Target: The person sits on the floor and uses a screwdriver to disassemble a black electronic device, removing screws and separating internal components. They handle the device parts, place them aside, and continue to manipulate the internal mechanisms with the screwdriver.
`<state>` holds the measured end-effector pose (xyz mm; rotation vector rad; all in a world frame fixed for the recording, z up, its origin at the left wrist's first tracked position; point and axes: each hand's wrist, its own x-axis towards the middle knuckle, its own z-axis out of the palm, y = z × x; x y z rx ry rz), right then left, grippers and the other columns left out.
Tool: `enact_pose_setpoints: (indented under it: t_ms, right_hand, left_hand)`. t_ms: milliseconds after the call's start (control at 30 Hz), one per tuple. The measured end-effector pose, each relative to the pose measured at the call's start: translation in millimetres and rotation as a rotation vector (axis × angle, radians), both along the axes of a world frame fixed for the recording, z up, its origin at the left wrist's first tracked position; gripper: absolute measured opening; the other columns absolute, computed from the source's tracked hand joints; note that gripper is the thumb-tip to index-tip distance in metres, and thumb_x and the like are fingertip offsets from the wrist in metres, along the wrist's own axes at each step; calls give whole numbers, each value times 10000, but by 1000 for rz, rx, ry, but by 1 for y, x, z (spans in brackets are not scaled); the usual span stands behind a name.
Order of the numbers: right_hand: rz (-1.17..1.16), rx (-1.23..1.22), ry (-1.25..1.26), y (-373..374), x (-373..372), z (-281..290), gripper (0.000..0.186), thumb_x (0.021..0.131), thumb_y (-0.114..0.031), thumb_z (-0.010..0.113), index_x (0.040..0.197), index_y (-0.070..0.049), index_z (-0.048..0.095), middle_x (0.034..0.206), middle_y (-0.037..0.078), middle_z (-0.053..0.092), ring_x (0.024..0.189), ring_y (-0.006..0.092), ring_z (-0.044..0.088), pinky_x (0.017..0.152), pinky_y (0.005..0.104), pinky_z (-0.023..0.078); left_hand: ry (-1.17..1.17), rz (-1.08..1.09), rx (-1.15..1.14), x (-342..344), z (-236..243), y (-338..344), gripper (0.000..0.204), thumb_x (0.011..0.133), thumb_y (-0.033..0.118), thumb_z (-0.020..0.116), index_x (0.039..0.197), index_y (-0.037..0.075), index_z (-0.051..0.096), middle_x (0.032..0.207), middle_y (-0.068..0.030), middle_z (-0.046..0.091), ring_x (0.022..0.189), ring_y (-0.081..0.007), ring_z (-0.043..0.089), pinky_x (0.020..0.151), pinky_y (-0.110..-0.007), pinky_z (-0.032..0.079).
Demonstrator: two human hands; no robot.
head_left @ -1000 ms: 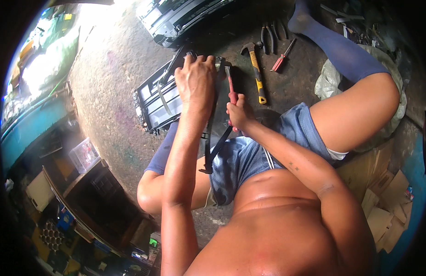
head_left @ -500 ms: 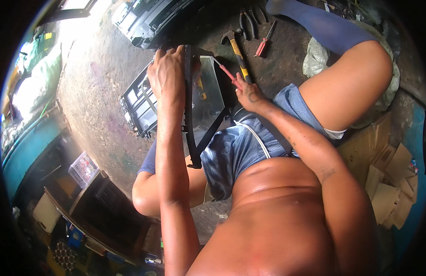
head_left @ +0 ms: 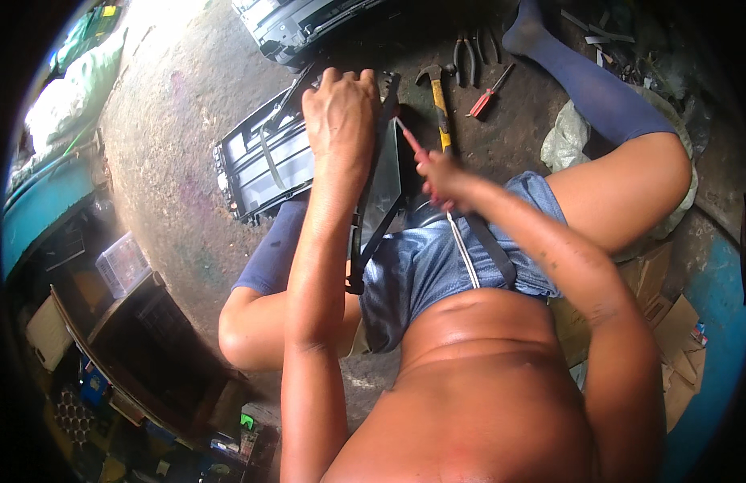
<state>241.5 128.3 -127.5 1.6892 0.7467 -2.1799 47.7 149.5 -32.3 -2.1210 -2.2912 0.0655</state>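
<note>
My left hand (head_left: 341,113) grips the top edge of a black flat panel frame (head_left: 381,189) that stands on edge against my lap. My right hand (head_left: 439,179) is closed on a red-handled screwdriver (head_left: 412,143), whose tip points at the upper part of the frame. Behind the frame a larger black chassis with metal strips (head_left: 260,157) lies flat on the ground. I sit on the ground in blue shorts and blue socks, legs spread.
A yellow-handled hammer (head_left: 439,105), pliers (head_left: 468,63) and a small red screwdriver (head_left: 490,90) lie on the dirt floor ahead. Another black casing (head_left: 296,24) sits at the top. Cardboard scraps (head_left: 671,322) lie right, and a clear plastic box (head_left: 122,262) and cluttered shelves left.
My left hand has kept its hold on the frame's top edge. My right hand with the screwdriver has shifted slightly along the frame. The view has swung a little.
</note>
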Motion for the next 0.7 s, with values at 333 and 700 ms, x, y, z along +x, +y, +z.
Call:
enact_pose_setpoints:
  t_ms: [333,700]
  right_hand:
    - [-358,-239,53,-11,-49,-25,271,1073,-354,404,928,-128,442,662,35,477,505,175,500,362,279,297]
    - [1329,874,-152,88,49,-53,745,984,-265,568,1651,-270,238,1331,220,657,1207,365,661,1025,472,520]
  left_hand:
    - [87,-52,-50,46,8,10,158,938,217,603,1022,132,706,945,-30,721,1025,-237,637,769,-397,492]
    - [0,-18,25,4,10,-1,476,917,585,630,1036,129,694,949,-52,714,1020,-271,664,772,-427,513]
